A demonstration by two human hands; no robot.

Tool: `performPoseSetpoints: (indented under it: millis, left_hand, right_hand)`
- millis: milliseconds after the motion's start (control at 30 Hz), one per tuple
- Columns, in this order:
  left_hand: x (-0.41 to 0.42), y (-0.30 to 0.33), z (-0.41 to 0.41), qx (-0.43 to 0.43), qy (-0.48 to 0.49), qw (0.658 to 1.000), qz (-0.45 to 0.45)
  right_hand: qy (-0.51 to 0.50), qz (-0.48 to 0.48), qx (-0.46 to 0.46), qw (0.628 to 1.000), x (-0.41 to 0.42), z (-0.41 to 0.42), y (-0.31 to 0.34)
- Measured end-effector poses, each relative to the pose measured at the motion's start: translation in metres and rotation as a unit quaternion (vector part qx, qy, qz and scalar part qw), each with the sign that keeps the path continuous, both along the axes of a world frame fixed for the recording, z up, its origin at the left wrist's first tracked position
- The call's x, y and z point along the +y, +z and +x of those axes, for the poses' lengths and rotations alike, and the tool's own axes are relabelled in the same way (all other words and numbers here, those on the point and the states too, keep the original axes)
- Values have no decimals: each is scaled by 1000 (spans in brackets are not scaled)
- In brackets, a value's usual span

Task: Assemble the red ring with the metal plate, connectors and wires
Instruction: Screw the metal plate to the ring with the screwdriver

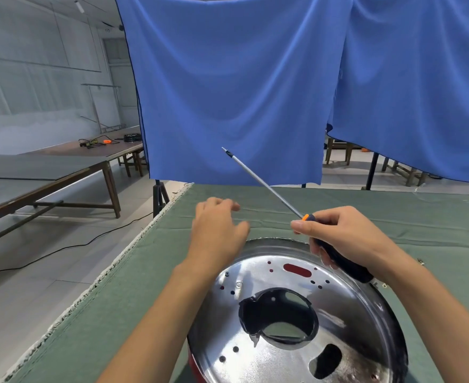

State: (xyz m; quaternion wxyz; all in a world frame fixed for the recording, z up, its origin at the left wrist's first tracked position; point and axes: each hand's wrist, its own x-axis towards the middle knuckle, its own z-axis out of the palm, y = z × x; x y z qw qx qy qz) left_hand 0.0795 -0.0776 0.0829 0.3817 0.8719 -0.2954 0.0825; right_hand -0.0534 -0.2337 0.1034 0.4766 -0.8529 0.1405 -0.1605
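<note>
1. The metal plate [297, 308] lies on the near part of the table [145, 286], shiny face up, with a large round opening near its middle, a smaller oval cut-out toward the near right, and several small holes.
2. The red ring [193, 363] sits under the plate; only a sliver shows at the plate's near left edge, and red shows through a slot on the far side of the plate.
3. A small screw [227, 274] sits in the plate near its far left rim.
4. The right hand [346, 239] is closed around the dark handle of a screwdriver [266, 186], held above the plate's far right edge; the long shaft points up and away to the left, tip in the air.
5. The left hand [219, 230] hovers above the table just beyond the plate's far left rim, fingers loosely curled and apart, holding nothing; it is blurred.
6. The table is covered with green cloth.
7. Blue curtains [241, 87] hang behind the table.
8. To the left stand long wooden benches [48, 172], one with cables on it.
</note>
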Motion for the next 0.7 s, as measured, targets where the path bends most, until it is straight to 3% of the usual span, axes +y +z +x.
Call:
performPoseSetpoints:
  millis: [33, 133, 167, 367, 567, 700]
  left_hand:
    - [3, -5, 6, -21, -9, 997, 78]
    - [10, -13, 15, 147, -92, 973, 151]
    - [12, -15, 16, 167, -116, 965, 168]
    - [14, -20, 19, 145, -91, 975, 143]
    - [23, -14, 28, 137, 28, 973, 182]
    - [36, 0, 29, 217, 8, 951, 222]
  right_hand:
    - [-7, 5, -5, 1000, 0, 1, -1]
    - [-24, 15, -8, 1000, 0, 2, -2]
    - [-26, 14, -9, 1000, 1, 3, -2]
    - [-51, 35, -36, 997, 1, 3, -1]
    - [-63, 66, -60, 994, 1, -1, 3]
    - [-60, 56, -51, 995, 1, 1, 0]
